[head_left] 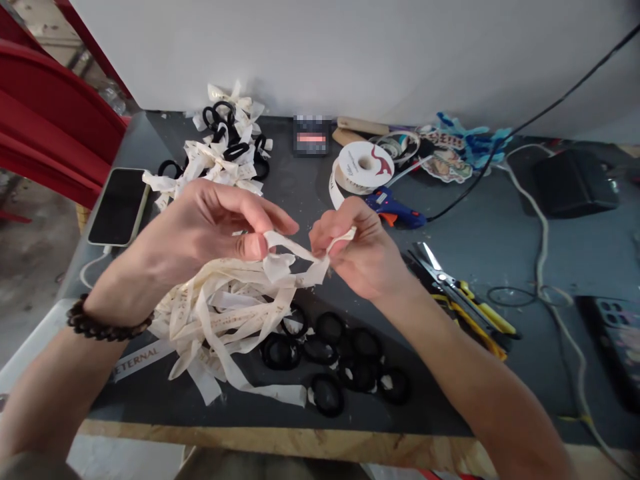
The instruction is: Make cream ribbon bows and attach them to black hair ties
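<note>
A cream ribbon [295, 248] is stretched between my two hands over the grey tabletop, with a loop or fold at its left part. My left hand [210, 217] pinches it between thumb and fingers. My right hand [357, 247] grips its other part, and a short end sticks up past the fingers. Below my left hand lies a heap of cut printed ribbons [230, 313]. Several black ring-shaped bands [327, 395] lie to the right of that heap, some with bits of white on them. Whether a band is inside my grip is hidden.
Ribbon bows with black bands [220, 160] are piled at the back left, near a phone [120, 207]. A ribbon spool [365, 165] and a blue glue gun [395, 208] lie behind my right hand. Scissors [445, 280], a white cable [543, 247] and a black box [575, 183] are at right.
</note>
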The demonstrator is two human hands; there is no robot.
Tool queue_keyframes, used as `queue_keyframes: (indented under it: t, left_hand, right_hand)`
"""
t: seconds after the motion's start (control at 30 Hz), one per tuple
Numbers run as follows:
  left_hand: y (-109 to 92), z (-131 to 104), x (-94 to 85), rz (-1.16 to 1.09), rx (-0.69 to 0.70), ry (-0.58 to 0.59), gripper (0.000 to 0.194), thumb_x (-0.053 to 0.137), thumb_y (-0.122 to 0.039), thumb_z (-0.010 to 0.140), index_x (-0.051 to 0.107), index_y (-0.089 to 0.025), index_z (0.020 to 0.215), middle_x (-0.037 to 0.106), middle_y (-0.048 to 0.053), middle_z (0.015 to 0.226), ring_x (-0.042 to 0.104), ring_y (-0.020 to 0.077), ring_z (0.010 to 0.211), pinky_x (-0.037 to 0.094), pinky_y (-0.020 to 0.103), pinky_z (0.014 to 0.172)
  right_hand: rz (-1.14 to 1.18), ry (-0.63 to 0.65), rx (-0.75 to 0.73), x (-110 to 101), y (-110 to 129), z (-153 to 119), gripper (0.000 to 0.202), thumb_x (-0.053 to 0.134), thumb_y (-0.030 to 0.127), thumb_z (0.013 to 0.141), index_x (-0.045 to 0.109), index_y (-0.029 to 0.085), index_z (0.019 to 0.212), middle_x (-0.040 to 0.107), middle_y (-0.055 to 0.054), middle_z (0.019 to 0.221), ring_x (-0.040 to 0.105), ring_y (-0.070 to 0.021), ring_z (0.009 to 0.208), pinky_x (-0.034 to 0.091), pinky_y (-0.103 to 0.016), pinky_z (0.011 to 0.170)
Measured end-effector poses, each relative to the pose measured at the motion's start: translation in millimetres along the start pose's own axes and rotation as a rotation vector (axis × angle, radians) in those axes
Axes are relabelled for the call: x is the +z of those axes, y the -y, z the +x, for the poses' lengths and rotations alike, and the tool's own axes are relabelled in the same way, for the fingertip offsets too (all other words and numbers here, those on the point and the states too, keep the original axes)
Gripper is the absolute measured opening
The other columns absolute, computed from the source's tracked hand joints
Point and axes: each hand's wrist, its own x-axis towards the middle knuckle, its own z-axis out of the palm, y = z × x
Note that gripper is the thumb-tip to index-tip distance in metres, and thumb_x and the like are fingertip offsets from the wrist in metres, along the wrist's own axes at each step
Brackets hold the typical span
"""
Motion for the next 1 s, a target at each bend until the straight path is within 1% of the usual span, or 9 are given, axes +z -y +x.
queue_keyframes:
  t: [0.07, 0.13, 0.3, 0.43, 0.53, 0.63, 0.77, 0.9, 1.0]
  left_hand:
    - [5.9, 1.3, 5.0, -0.128, 0.028, 0.015, 0.027, 0.100, -0.035, 0.073, 0.079, -0.020, 0.081, 0.085, 0.002, 0.100, 0.076, 0.0181, 0.085, 0.059, 0.033, 0.084]
    - [9.3, 2.4, 11.1, -0.265, -0.001, 0.021, 0.035, 0.101, -0.041, 0.069, 0.073, -0.020, 0.072, 0.083, -0.002, 0.088, 0.077, 0.0192, 0.088, 0.059, 0.035, 0.087]
    - [17.1, 5.0, 27.4, -0.370, -0.029, 0.007, 0.039, 0.102, -0.038, 0.068, 0.067, -0.020, 0.070, 0.075, -0.007, 0.073, 0.072, 0.0129, 0.076, 0.056, 0.026, 0.074]
    - [36.2, 10.8, 35.1, -0.335, 0.056, -0.069, 0.033, 0.099, -0.033, 0.074, 0.071, -0.017, 0.075, 0.074, -0.003, 0.073, 0.065, 0.0087, 0.063, 0.049, 0.021, 0.060]
    - [50.3, 15.0, 37.0, -0.338, 0.055, -0.042, 0.030, 0.095, -0.034, 0.080, 0.071, -0.016, 0.081, 0.072, -0.001, 0.071, 0.067, 0.0109, 0.064, 0.050, 0.021, 0.061]
    - [59.0, 17.1, 34.9, -0.336, 0.068, -0.041, 0.030, 0.095, -0.033, 0.081, 0.071, -0.016, 0.085, 0.071, -0.001, 0.073, 0.067, 0.0108, 0.067, 0.053, 0.021, 0.065]
    - [68.0, 20.0, 24.8, -0.270, 0.115, -0.037, 0.027, 0.091, -0.033, 0.086, 0.071, -0.015, 0.086, 0.069, -0.001, 0.073, 0.063, 0.0084, 0.066, 0.050, 0.019, 0.064]
    - [77.4, 22.8, 11.2, -0.159, 0.101, -0.004, 0.029, 0.091, -0.036, 0.086, 0.069, -0.016, 0.089, 0.069, -0.001, 0.072, 0.063, 0.0097, 0.065, 0.051, 0.021, 0.063]
    - [82.8, 20.3, 6.7, -0.148, 0.039, 0.014, 0.033, 0.092, -0.039, 0.084, 0.069, -0.016, 0.089, 0.070, 0.000, 0.073, 0.065, 0.0097, 0.065, 0.052, 0.020, 0.062]
  right_hand:
    - [0.050, 0.074, -0.040, 2.9, -0.6, -1.4, 0.038, 0.100, 0.036, 0.070, 0.063, 0.026, 0.068, 0.063, 0.008, 0.062, 0.061, -0.0113, 0.059, 0.054, -0.025, 0.059]
    - [0.064, 0.120, -0.048, 4.2, 0.6, -2.5, 0.037, 0.099, 0.035, 0.071, 0.063, 0.026, 0.066, 0.064, 0.007, 0.062, 0.062, -0.0120, 0.059, 0.053, -0.025, 0.057]
    - [0.041, 0.086, -0.013, 2.7, 4.4, -3.6, 0.037, 0.101, 0.038, 0.066, 0.066, 0.026, 0.066, 0.066, 0.007, 0.061, 0.064, -0.0128, 0.059, 0.055, -0.026, 0.059]
    - [0.103, 0.103, 0.055, 1.4, 0.5, -4.4, 0.026, 0.101, 0.033, 0.068, 0.077, 0.026, 0.074, 0.075, 0.004, 0.066, 0.068, -0.0122, 0.058, 0.057, -0.025, 0.059]
    - [0.115, 0.125, 0.141, 0.9, -4.0, -4.8, 0.022, 0.101, 0.030, 0.070, 0.080, 0.024, 0.075, 0.077, 0.003, 0.068, 0.069, -0.0122, 0.059, 0.060, -0.027, 0.062]
    - [0.105, 0.042, 0.202, 0.6, -9.8, -4.1, 0.022, 0.101, 0.029, 0.069, 0.080, 0.024, 0.074, 0.075, 0.003, 0.065, 0.068, -0.0107, 0.058, 0.058, -0.023, 0.061]
    - [0.172, -0.111, 0.297, 3.1, -25.1, -2.8, 0.028, 0.103, 0.037, 0.063, 0.080, 0.027, 0.076, 0.075, 0.006, 0.067, 0.067, -0.0105, 0.058, 0.057, -0.023, 0.058]
    - [0.173, -0.193, 0.258, 8.4, -44.0, -5.3, 0.031, 0.104, 0.039, 0.059, 0.080, 0.027, 0.074, 0.075, 0.006, 0.070, 0.066, -0.0096, 0.060, 0.054, -0.021, 0.057]
    - [0.170, -0.213, 0.253, 9.3, -53.6, -13.7, 0.026, 0.101, 0.038, 0.066, 0.081, 0.027, 0.079, 0.076, 0.006, 0.072, 0.068, -0.0102, 0.061, 0.054, -0.022, 0.058]
